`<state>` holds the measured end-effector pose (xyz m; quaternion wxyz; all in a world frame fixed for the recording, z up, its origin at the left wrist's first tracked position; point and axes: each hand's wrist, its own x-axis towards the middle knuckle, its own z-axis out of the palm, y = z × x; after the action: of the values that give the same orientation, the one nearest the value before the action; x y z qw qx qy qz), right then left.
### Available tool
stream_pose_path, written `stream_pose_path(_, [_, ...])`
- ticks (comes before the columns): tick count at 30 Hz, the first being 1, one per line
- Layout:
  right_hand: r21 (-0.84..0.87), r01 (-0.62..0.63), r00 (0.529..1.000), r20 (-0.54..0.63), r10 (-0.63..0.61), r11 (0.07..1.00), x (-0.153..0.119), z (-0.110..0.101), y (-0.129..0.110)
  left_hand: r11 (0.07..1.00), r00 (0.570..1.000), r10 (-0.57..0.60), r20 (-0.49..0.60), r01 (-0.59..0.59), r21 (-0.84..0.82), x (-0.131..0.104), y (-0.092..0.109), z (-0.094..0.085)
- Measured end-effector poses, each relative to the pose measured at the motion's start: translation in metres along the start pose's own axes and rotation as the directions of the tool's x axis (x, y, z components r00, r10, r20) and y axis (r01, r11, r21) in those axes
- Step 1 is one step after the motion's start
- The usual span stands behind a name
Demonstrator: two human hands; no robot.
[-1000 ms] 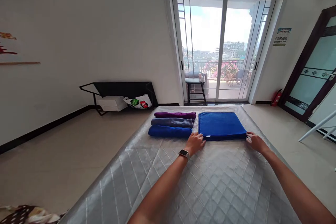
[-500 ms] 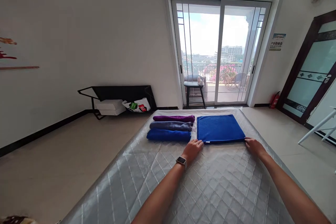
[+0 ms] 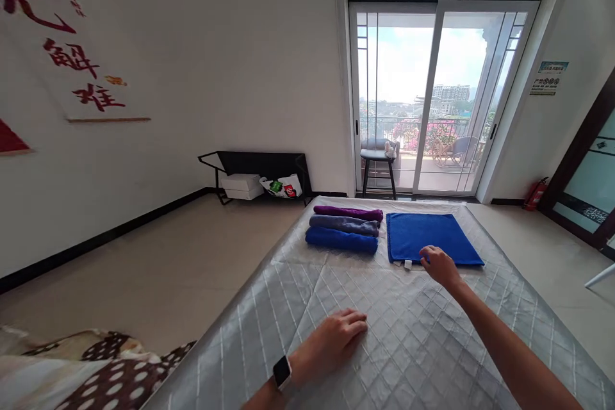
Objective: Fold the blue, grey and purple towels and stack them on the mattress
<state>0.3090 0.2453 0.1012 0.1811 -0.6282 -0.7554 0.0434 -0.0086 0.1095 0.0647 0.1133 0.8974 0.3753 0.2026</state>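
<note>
A blue folded towel [image 3: 427,234] lies flat near the far end of the silver quilted mattress [image 3: 379,295], a small white tag [image 3: 408,264] showing at its front edge. My right hand [image 3: 439,266] is over that edge, just right of the tag; its fingers are slightly bent and apart, gripping nothing. Closer to me, my left hand [image 3: 336,333] rests on the mattress with loosely bent fingers and nothing held, a watch [image 3: 282,371] on its wrist. Left of the flat towel lie three rolled towels: purple [image 3: 348,213], grey-blue [image 3: 344,225] and blue [image 3: 341,239].
Beyond the mattress are a black stool [image 3: 378,157] and a glass sliding door [image 3: 435,96]. A black rack [image 3: 266,163] with white boxes [image 3: 241,186] stands by the left wall. Brown dotted fabric [image 3: 122,378] is at lower left.
My left hand has let go of the towel's front left corner and come back toward me. My right hand has moved left from the right corner along the edge. The view has turned left.
</note>
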Motion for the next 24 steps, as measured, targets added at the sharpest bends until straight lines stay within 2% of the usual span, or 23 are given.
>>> stream_pose_path(2, [0.050,0.054,0.998,0.032,-0.056,0.997,0.021,0.021,-0.045,0.997,0.998,-0.058,-0.005,0.057,-0.059,-0.027,0.005,-0.005])
stream_pose_path(5, [0.108,0.078,0.995,0.058,-0.084,0.991,0.048,0.047,-0.100,0.986,0.984,-0.159,-0.082,0.154,-0.067,-0.047,-0.001,-0.009])
stream_pose_path(7, [0.127,0.055,0.996,0.062,-0.064,0.990,0.056,0.057,-0.125,0.981,0.972,-0.192,-0.133,0.190,-0.027,-0.051,-0.013,-0.012])
stream_pose_path(9, [0.138,0.039,0.997,0.059,-0.047,0.990,0.053,0.061,-0.141,0.975,0.961,-0.216,-0.175,0.221,0.009,-0.053,-0.026,-0.016])
stream_pose_path(11, [0.150,0.062,0.996,0.061,-0.072,0.987,0.036,0.061,-0.153,0.967,0.943,-0.248,-0.220,0.256,0.006,-0.054,-0.037,-0.022])
stream_pose_path(13, [0.158,0.116,0.989,0.073,-0.129,0.981,0.006,0.061,-0.162,0.955,0.916,-0.296,-0.270,0.292,-0.053,-0.055,-0.040,-0.028])
stream_pose_path(15, [0.192,0.193,0.976,0.067,-0.209,0.962,-0.033,0.061,-0.170,0.921,0.879,-0.382,-0.287,0.334,-0.201,-0.053,-0.034,-0.031])
stream_pose_path(18, [0.367,0.273,0.954,0.017,-0.300,0.889,-0.093,0.063,-0.177,0.784,0.842,-0.507,-0.187,0.359,-0.507,-0.047,-0.013,-0.028])
stream_pose_path(21, [0.601,0.222,0.965,-0.025,-0.260,0.768,-0.137,0.060,-0.175,0.662,0.861,-0.497,-0.103,0.300,-0.686,-0.041,0.011,-0.016])
stream_pose_path(24, [0.770,0.115,0.985,-0.007,-0.172,0.627,-0.160,0.047,-0.167,0.593,0.887,-0.455,-0.073,0.241,-0.769,-0.037,0.024,-0.004])
